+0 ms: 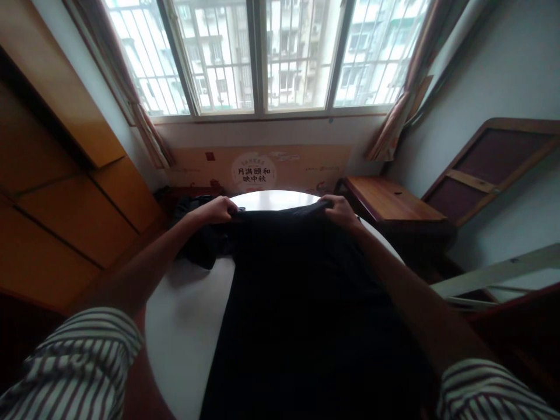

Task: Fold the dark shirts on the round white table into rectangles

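Note:
A large black garment (301,303) is spread over a round white table (184,338), its near end running out of view at the bottom. Too dark to show seams, its exact kind cannot be made out. At its far left corner my left hand (221,209) is closed, pinching the edge. My right hand (340,210) grips the far right corner in the same way. Between the two hands the far edge is stretched nearly straight. Beside my left forearm lies a bunched dark cloth or bag (203,239) on the table.
Wooden cabinets (65,227) stand at the left. Beyond the table are a printed banner (301,169) and barred windows (262,58) with curtains. A small wooden table (394,198) is at the right, near a leaning framed panel (494,163) and a pale rail (499,271).

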{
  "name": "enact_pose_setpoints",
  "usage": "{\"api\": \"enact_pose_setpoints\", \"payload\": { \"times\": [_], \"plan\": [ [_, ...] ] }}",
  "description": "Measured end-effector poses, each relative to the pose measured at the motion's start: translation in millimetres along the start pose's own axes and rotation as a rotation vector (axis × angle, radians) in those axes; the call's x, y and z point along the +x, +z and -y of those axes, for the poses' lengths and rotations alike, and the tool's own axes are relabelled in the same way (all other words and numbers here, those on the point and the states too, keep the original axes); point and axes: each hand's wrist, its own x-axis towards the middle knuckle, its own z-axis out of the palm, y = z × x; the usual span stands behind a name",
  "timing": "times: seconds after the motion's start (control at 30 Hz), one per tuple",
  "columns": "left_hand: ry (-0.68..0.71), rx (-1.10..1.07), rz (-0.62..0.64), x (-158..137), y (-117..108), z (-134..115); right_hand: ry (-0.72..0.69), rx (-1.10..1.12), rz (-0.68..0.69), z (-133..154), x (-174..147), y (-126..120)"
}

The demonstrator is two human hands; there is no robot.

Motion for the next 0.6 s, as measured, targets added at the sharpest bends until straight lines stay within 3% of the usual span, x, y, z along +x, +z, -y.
{"api": "enact_pose_setpoints", "payload": {
  "times": [0.17,0.27,0.33,0.43,0.53,0.6],
  "plan": [
    [-0.436,0.167,-0.308,49.0,-16.0,33.2,0.141,-0.104,-0.012,-3.9,99.0,2.4],
    [-0.509,0.2,-0.311,61.7,-6.7,26.1,0.097,-0.16,0.112,-0.6,114.7,26.7],
    [-0.436,0.175,-0.275,59.2,11.9,13.8,0.035,-0.177,0.251,2.4,94.9,48.2],
    [-0.326,0.067,-0.175,49.2,52.8,-2.5,-0.083,-0.216,0.399,1.4,31.6,71.8],
    [-0.358,-0.038,-0.097,44.9,92.6,-8.8,-0.123,-0.237,0.461,-8.9,-40.7,71.5],
    [-0.402,-0.058,-0.094,47.6,110.6,-9.8,-0.141,-0.263,0.421,-19.2,-77.1,58.4]
  ]
}}
